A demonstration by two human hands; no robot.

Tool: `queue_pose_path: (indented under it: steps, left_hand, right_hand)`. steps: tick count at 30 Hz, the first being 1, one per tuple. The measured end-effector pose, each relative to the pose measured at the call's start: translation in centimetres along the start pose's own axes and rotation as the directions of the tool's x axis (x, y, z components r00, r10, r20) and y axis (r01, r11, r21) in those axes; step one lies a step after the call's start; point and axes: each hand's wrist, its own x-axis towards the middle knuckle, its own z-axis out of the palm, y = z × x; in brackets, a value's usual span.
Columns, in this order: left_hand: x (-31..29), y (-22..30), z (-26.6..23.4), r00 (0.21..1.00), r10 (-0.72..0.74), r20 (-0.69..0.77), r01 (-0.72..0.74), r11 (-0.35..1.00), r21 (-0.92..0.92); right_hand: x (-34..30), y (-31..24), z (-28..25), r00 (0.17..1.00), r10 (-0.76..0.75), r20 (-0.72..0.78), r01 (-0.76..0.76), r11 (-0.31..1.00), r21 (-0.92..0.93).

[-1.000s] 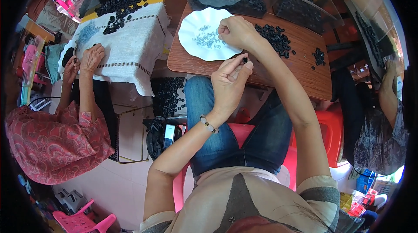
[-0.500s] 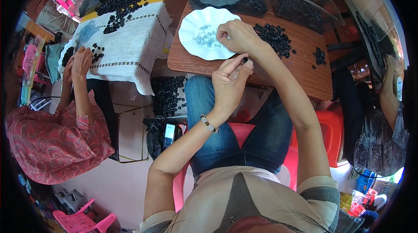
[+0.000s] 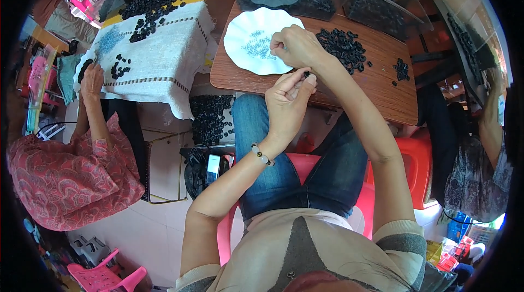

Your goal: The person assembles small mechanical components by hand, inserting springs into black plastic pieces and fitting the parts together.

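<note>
On the brown wooden tabletop (image 3: pixel 382 95), a scalloped white plate (image 3: pixel 233 46) of tiny pale bits (image 3: pixel 256 46) lies by the left edge, and a large black heap (image 3: pixel 343 50) and a smaller black cluster (image 3: pixel 402 69) lie toward the right edge. The left hand (image 3: pixel 287 99) pinches one black piece (image 3: pixel 307 74) at the near edge; the right hand (image 3: pixel 299 46) curls over the plate, its grasp hidden. Plenty of bits and black parts remain loose, but which black parts are finished cannot be told.

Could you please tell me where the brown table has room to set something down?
Bare brown table lies between the large black-piece pile and the small black-piece cluster. It's crowded around the white scalloped plate and right hand.
</note>
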Motion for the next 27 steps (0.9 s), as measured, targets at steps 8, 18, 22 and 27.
queue_pose_path:
  steps: [8, 18, 22, 27]
  left_hand:
    - [-0.1, 0.1, 0.1, 1.000, -0.004, 0.025, 0.003, 0.999, 0.049]
    - [-0.1, 0.0, 0.1, 1.000, -0.006, 0.030, 0.006, 1.000, 0.011]
    - [-0.1, 0.0, 0.3, 0.999, -0.005, 0.034, 0.005, 1.000, -0.009]
    - [-0.4, -0.2, 0.4, 0.999, 0.001, 0.048, -0.003, 0.998, 0.056]
  right_hand:
    - [-0.3, 0.2, -0.1, 0.996, -0.076, -0.044, 0.076, 0.997, 0.003]
    - [0.0, 0.3, 0.2, 0.992, -0.072, -0.106, 0.076, 0.996, 0.035]
    - [-0.9, 0.2, -1.1, 0.990, -0.085, -0.110, 0.093, 0.993, 0.071]
    - [-1.5, 0.1, -1.2, 0.989, -0.150, 0.006, 0.150, 0.988, 0.046]
